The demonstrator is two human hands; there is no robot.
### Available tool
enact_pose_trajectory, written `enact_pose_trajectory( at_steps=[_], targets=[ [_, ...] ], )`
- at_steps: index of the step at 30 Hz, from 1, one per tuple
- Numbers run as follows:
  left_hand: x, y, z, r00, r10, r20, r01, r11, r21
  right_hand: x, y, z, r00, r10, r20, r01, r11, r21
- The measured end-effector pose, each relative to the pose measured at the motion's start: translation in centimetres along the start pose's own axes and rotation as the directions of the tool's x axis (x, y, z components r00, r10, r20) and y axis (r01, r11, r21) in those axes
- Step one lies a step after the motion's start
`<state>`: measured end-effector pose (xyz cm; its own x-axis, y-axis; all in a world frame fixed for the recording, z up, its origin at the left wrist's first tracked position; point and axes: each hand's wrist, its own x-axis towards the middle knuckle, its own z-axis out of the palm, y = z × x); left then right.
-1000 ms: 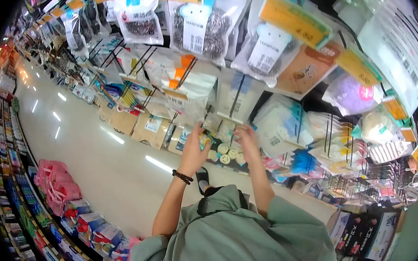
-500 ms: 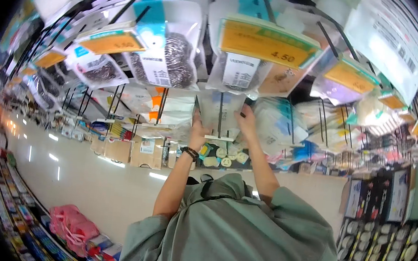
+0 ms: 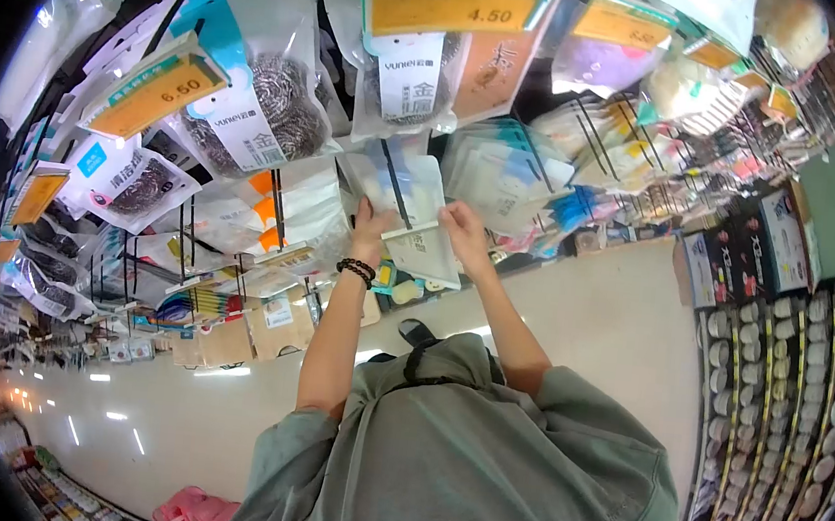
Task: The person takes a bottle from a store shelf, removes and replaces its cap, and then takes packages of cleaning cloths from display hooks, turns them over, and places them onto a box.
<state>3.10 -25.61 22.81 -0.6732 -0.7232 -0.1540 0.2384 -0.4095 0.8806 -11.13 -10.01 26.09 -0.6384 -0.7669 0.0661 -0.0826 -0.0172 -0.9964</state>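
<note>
A white, partly see-through package (image 3: 420, 251) hangs at a black display hook in the middle of the rack. At its left edge is my left hand (image 3: 370, 231), with a dark beaded bracelet at the wrist; its fingers are bent against the package. My right hand (image 3: 464, 233) pinches the package's upper right edge. Above hang bags of metal scourers (image 3: 276, 111) behind orange price tags (image 3: 457, 5). More clear packages (image 3: 506, 179) hang just right of my right hand.
Long hooks (image 3: 277, 209) stick out from the rack on both sides. Brown boards (image 3: 281, 323) stand low at the left. A shelf of stacked round items (image 3: 776, 396) is at the right, and a pink bundle (image 3: 195, 514) lies at the lower left.
The view has turned and shifted. Both hands are nearer to me and more plainly seen, with the white package tilted between them.
</note>
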Motion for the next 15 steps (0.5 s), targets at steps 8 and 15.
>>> enact_pose_trajectory(
  at_steps=[8, 15],
  targets=[
    [-10.0, 1.8, 1.9, 0.968, -0.24, -0.067, 0.244, 0.968, 0.064, -6.9, -4.7, -1.0, 0.984, 0.096, -0.15, -0.085, 0.993, 0.079],
    [-18.2, 3.2, 1.6, 0.96, -0.279, 0.006, 0.278, 0.953, -0.118, -17.4, -3.1, -1.5, 0.897, 0.432, 0.091, -0.441, 0.885, 0.15]
  ],
)
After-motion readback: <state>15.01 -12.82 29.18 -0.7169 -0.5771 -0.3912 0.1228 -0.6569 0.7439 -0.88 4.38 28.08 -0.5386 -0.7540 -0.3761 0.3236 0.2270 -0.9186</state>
